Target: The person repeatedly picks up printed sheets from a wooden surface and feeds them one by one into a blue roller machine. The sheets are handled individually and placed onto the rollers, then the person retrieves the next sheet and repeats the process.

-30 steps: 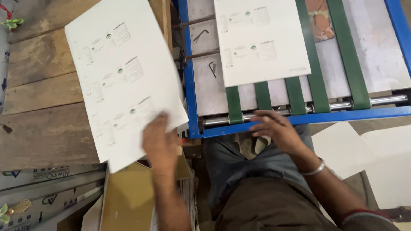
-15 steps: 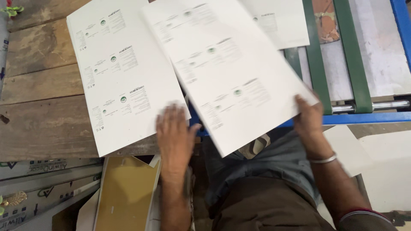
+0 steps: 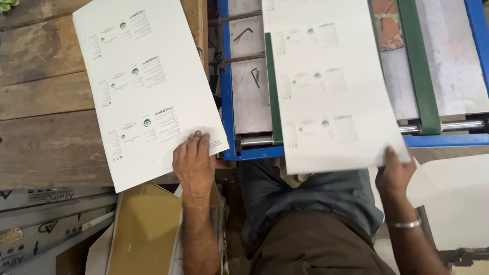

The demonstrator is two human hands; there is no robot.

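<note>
My left hand (image 3: 193, 162) presses flat, fingers together, on the near corner of a stack of white printed sheets (image 3: 147, 86) lying on a wooden table (image 3: 46, 137). My right hand (image 3: 394, 174) pinches the near right corner of another white printed sheet (image 3: 331, 91). That sheet lies lengthwise over the green belts (image 3: 418, 66) of a blue-framed conveyor (image 3: 443, 140), and its near edge hangs past the frame over my lap.
Two bent metal keys (image 3: 253, 77) lie on the grey conveyor bed beside the belts. A yellow-brown board (image 3: 145, 229) and long printed cartons (image 3: 46, 224) sit below the table at the left. White sheets (image 3: 453, 198) lie on the floor at the right.
My right hand has swung its sheet from across the stack to the right and laid it over the conveyor belts. My left hand has settled on the stack's corner.
</note>
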